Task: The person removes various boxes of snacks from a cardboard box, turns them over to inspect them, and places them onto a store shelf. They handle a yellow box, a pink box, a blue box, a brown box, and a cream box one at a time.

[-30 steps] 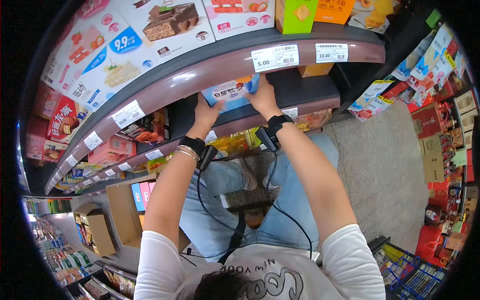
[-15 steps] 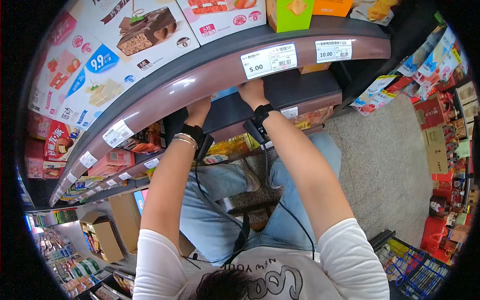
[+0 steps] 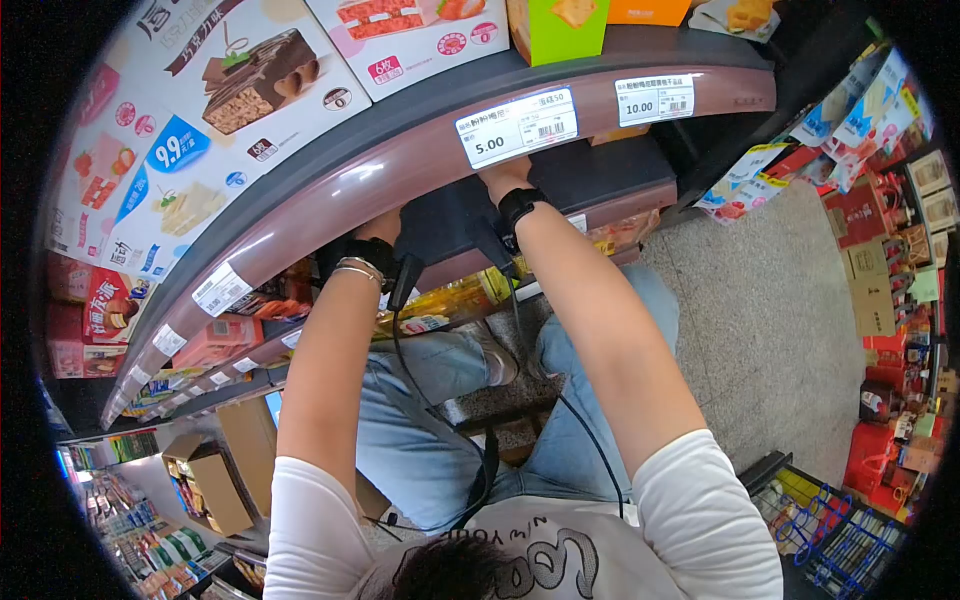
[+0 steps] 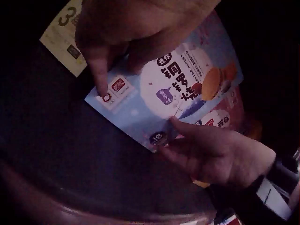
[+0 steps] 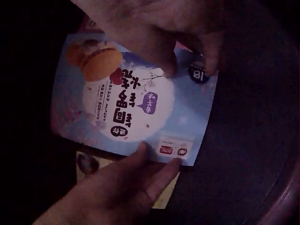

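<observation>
Both hands reach in under the upper shelf, so the head view shows only their backs near the wrists. A light blue dorayaki packet (image 4: pixel 145 101) lies between them, hidden in the head view. My left hand (image 4: pixel 136 28) grips its edge by the small red logo, a finger across the front. The right hand (image 5: pixel 173 28) pinches the opposite corner, by the dark round mark. A yellow packet (image 4: pixel 63 40) shows beneath the left-hand end, and a pink packet (image 4: pixel 234 105) shows past the right hand.
The curved shelf edge (image 3: pixel 350 185) with price tags overhangs both wrists. Large cake boxes (image 3: pixel 260 85) and a green box (image 3: pixel 560 30) stand above. Yellow snack packs (image 3: pixel 450 300) sit on the level below. Cables (image 3: pixel 580 430) hang from the wrists; cardboard boxes (image 3: pixel 215 485) stand on the left.
Both hands have moved deeper under the upper shelf with the dorayaki packet, which has gone out of sight in the head view. The view has shifted slightly.
</observation>
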Action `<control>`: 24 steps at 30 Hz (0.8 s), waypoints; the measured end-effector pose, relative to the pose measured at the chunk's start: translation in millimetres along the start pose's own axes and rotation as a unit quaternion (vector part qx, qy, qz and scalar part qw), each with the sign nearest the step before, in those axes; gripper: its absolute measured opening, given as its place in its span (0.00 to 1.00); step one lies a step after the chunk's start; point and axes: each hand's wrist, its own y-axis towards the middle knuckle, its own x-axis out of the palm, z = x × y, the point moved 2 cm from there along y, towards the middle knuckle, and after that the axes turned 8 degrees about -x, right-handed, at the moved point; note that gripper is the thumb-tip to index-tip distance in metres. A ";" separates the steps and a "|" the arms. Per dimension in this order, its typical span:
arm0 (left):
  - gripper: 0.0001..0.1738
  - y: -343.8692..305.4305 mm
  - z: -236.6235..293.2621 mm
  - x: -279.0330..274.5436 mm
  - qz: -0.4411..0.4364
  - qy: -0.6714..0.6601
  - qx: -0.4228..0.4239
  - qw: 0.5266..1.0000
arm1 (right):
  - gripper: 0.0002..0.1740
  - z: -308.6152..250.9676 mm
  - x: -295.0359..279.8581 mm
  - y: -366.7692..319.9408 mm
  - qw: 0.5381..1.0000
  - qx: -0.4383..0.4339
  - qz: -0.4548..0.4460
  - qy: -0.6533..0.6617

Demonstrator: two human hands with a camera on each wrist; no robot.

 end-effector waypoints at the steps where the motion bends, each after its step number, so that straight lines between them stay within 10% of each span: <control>1: 0.23 0.7 -2.3 1.0 0.007 0.027 0.013 1.000 | 0.23 5.2 3.6 1.0 1.000 -0.011 -0.003 0.000; 6: 0.23 0.5 -12.3 10.9 0.057 0.296 0.073 0.951 | 0.26 -25.2 -22.6 -1.5 0.983 0.156 -0.050 0.082; 8: 0.23 1.7 -16.1 14.4 0.065 0.338 0.082 0.935 | 0.26 2.6 11.4 10.4 0.999 0.031 -0.026 0.026; 24: 0.24 -3.3 25.6 -34.5 -0.033 0.269 0.004 0.963 | 0.29 -30.9 -36.0 -0.1 0.948 0.215 -0.108 0.209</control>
